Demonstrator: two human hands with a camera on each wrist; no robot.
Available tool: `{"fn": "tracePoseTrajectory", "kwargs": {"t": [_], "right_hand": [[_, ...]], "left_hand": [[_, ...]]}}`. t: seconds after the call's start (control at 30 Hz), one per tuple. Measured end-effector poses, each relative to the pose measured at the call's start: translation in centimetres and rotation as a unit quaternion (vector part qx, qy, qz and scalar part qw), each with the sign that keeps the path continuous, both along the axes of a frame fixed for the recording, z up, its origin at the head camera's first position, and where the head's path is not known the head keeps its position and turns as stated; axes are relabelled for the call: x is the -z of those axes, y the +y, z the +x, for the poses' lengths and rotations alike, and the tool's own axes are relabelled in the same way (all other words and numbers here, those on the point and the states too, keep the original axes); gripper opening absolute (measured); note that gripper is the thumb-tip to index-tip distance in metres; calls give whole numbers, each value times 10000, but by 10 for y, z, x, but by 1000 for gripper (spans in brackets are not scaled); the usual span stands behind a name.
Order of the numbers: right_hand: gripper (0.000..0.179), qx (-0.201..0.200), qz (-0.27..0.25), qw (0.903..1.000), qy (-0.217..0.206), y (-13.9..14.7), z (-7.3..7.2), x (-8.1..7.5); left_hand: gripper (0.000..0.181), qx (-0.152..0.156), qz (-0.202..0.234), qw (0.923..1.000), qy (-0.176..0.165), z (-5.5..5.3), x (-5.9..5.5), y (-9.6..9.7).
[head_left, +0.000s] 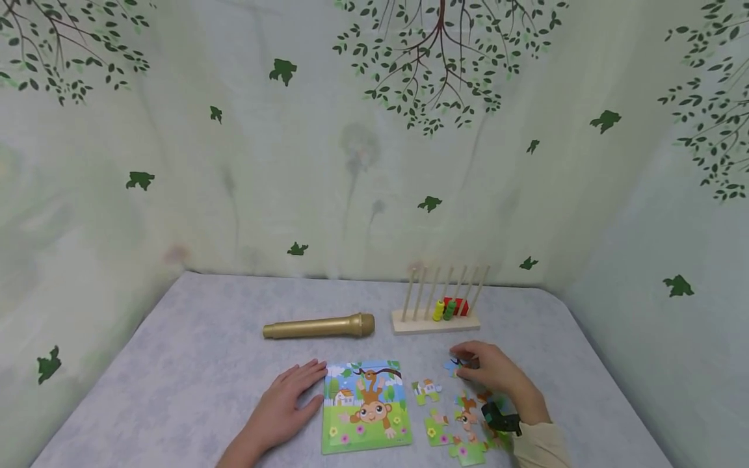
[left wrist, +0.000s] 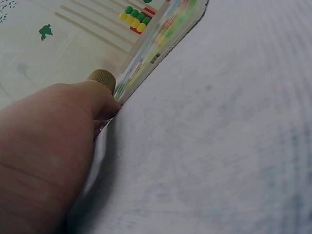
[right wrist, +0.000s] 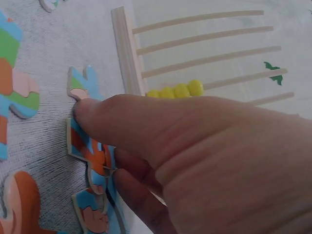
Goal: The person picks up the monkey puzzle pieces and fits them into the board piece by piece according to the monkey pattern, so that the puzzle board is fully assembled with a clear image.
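A square monkey picture puzzle (head_left: 367, 406) lies flat on the table in the head view. My left hand (head_left: 288, 404) rests at its left edge, fingers stretched out and fingertips right at its upper corner. In the left wrist view the thumb (left wrist: 105, 102) meets the board's side (left wrist: 161, 56). To the right, my right hand (head_left: 488, 370) pinches a blue jigsaw piece (head_left: 451, 366) between thumb and fingers. Its thumb (right wrist: 97, 114) lies over the piece (right wrist: 95, 151) in the right wrist view, where part of it is hidden.
Several loose jigsaw pieces (head_left: 462, 422) lie between the puzzle and my right wrist, one piece (head_left: 426, 390) nearer the puzzle. Behind stand a gold microphone (head_left: 318, 327) and a wooden peg rack (head_left: 435, 323) with yellow, green and red beads. A leaf-printed curtain (head_left: 363, 162) borders the table.
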State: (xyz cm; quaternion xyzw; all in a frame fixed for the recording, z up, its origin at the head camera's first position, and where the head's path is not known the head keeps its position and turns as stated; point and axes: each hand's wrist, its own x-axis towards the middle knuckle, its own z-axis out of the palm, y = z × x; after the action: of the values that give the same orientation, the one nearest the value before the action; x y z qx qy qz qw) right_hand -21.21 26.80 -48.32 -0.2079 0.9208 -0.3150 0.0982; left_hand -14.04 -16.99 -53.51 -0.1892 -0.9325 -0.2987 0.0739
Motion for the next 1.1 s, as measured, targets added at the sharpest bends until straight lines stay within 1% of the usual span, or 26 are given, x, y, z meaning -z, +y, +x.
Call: {"fn": "tracePoseTrajectory", "kwargs": {"t": [0.07, 0.13, 0.17, 0.27, 0.37, 0.4, 0.5, 0.6, 0.67, 0.77, 1.1], "right_hand": [[35, 56, 74, 9999, 55, 0, -1, 3], [32, 107, 61, 9999, 91, 0, -1, 3], [31, 116, 47, 9999, 110, 0, -2, 3], [29, 47, -37, 9998, 176, 1, -3, 2], [29, -6, -113, 9997, 206, 1, -3, 4], [29, -32, -142, 9997, 185, 1, -3, 6], [28, -9, -147, 9999, 51, 2, -1, 13], [27, 26, -133, 9999, -63, 3, 0, 19], [27, 64, -137, 9999, -58, 3, 0, 20], [26, 60, -135, 9999, 11, 4, -2, 20], [28, 31, 42, 9999, 134, 9, -3, 9]], "left_hand": [[48, 19, -1, 10000, 5, 0, -1, 0], [48, 28, 0, 9999, 98, -1, -2, 1], [48, 26, -11, 9998, 197, -1, -2, 1], [48, -26, 21, 9997, 252, -2, -2, 0], [48, -68, 10, 9999, 128, -1, -1, 0], [48, -80, 0, 10000, 15, -1, -1, -1], [47, -80, -68, 9998, -171, 4, 0, -1], [47, -88, -74, 9997, -224, 7, 0, -2], [47, -95, -17, 9997, -220, 8, -1, -3], [47, -99, 18, 9998, -155, 6, -2, -2], [49, -22, 55, 10000, 40, 0, -2, 3]]}}
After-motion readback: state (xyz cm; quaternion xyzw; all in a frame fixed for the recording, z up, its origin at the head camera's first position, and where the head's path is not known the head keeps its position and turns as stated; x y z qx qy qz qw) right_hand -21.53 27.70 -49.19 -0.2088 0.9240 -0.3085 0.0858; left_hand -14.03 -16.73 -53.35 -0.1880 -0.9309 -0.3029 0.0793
